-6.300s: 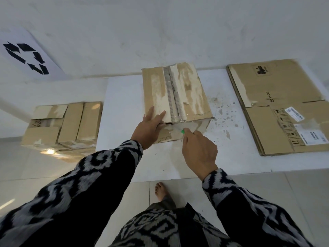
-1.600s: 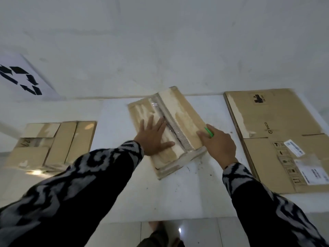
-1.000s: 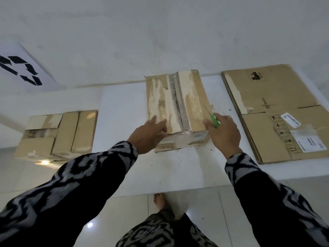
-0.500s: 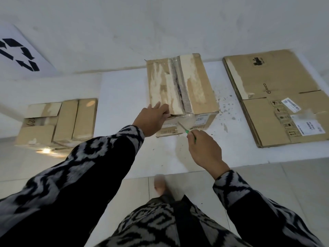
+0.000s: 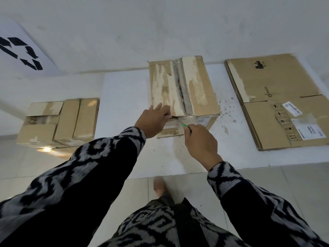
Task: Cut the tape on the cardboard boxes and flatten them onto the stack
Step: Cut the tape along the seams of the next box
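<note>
A brown cardboard box (image 5: 199, 90) stands on the white table (image 5: 124, 104), its top scuffed pale and a strip of clear tape running down the middle seam. My left hand (image 5: 153, 120) holds the near left corner of the box top, fingers curled at the flap edge. My right hand (image 5: 201, 143) grips a green-handled cutter (image 5: 185, 126), its blade tip at the taped near edge of the box. A stack of flattened cardboard (image 5: 277, 97) lies on the table to the right.
Several more closed boxes (image 5: 60, 122) sit on the floor left of the table. A sheet with a recycling symbol (image 5: 19, 52) hangs on the wall at the left. My bare foot (image 5: 159, 188) stands on the tiled floor by the table's front edge.
A second ago my right hand held the cutter at the box's right edge; it has come round to the near taped edge. My left hand stays at the near left corner.
</note>
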Tool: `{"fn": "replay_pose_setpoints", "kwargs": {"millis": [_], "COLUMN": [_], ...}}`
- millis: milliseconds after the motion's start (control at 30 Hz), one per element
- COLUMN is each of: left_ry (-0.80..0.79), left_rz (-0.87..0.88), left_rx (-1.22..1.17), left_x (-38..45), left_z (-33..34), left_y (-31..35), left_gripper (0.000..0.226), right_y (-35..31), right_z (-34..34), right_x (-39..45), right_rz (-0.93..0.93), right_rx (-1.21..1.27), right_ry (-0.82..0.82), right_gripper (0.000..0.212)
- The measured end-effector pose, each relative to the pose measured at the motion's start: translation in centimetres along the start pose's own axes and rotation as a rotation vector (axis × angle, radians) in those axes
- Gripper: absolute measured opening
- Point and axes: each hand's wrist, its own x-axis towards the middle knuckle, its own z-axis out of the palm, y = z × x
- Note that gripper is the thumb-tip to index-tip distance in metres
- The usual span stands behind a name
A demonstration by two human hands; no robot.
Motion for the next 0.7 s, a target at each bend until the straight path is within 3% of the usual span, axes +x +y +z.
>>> {"fn": "replay_pose_setpoints", "kwargs": {"millis": [333, 700], "left_ry": [0.055, 0.109], "left_rz": [-0.006, 0.026], "left_rx": [-0.065, -0.05], "left_x": [-0.7, -1.1], "left_z": [0.9, 1.1], "left_y": [-0.1, 0.5], "left_gripper": [0.046, 0.041], "right_y": [-1.0, -1.4], "right_z": [-0.9, -0.6], "right_x": [0.1, 0.9], "right_rz": [0.021, 0.036], "right_rx": [-0.11, -0.142], "right_ry": [0.015, 0.008], "right_gripper": [0.043, 0.043]}}
